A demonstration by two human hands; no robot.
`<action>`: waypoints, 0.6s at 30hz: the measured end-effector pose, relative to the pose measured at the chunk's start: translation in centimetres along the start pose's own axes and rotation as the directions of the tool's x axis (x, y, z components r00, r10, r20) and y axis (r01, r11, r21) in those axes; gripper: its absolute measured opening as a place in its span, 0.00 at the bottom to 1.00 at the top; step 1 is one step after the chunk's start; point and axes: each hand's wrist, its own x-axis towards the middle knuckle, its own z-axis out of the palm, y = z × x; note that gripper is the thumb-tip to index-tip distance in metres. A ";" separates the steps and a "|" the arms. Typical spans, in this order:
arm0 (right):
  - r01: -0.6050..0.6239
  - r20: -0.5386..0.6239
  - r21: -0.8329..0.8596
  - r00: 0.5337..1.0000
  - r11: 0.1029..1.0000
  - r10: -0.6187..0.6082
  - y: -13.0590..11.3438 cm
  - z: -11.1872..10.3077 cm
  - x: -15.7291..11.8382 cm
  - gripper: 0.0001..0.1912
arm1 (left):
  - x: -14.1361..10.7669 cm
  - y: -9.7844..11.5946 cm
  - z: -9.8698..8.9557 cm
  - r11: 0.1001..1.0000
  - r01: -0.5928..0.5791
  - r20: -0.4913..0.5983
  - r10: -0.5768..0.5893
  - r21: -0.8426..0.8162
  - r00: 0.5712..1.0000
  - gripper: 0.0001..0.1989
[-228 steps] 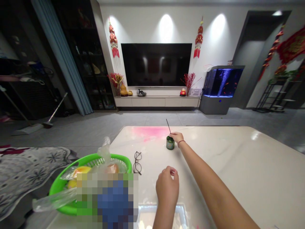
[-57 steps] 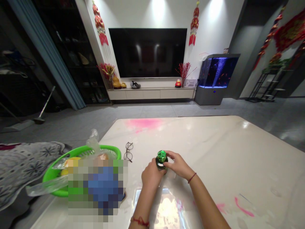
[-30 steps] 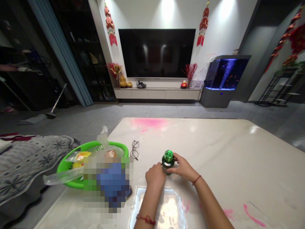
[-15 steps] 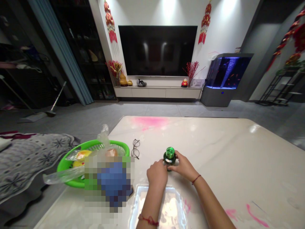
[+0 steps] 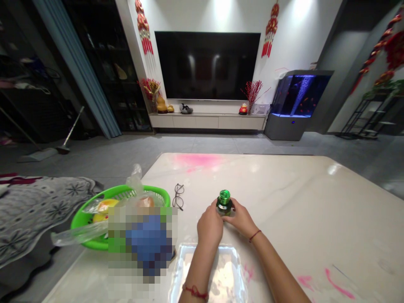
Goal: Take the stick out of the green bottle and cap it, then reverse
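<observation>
A small dark bottle with a shiny green cap (image 5: 224, 197) stands upright on the pale table (image 5: 284, 202). My left hand (image 5: 210, 224) is closed round its left and near side, the fingertips partly hidden behind the hand. From the right, my right hand (image 5: 241, 219) grips the bottle's lower part between thumb and fingers. Below the hands, partly under my left forearm, lies a clear, shiny rectangular tray or sheet (image 5: 225, 273).
A green basket (image 5: 91, 242) with plastic bags and yellow items stands at the left, partly blurred by a pixelated patch with something blue. Eyeglasses (image 5: 178, 197) lie right of it. Pink smears mark the table. Beyond are a television (image 5: 208, 65) and an aquarium (image 5: 296, 101).
My left hand has moved up and closer round the bottle, with its fingers now against the bottle's side. The view has shifted slightly.
</observation>
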 end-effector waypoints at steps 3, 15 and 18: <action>-0.013 -0.018 -0.094 1.000 0.996 0.011 0.3 0.3 -0.2 0.27 | -0.1 0.2 -0.1 1.000 0.010 0.019 -0.011 0.021 1.000 0.23; -0.126 -0.174 -0.267 0.981 0.955 0.080 1.2 1.4 0.5 0.22 | -0.4 0.1 0.2 0.962 0.042 0.148 -0.085 0.269 0.985 0.22; -0.137 -0.188 -0.175 0.977 0.975 0.103 2.0 1.2 1.2 0.23 | -0.2 0.0 0.5 0.908 0.072 0.137 -0.140 0.412 0.981 0.21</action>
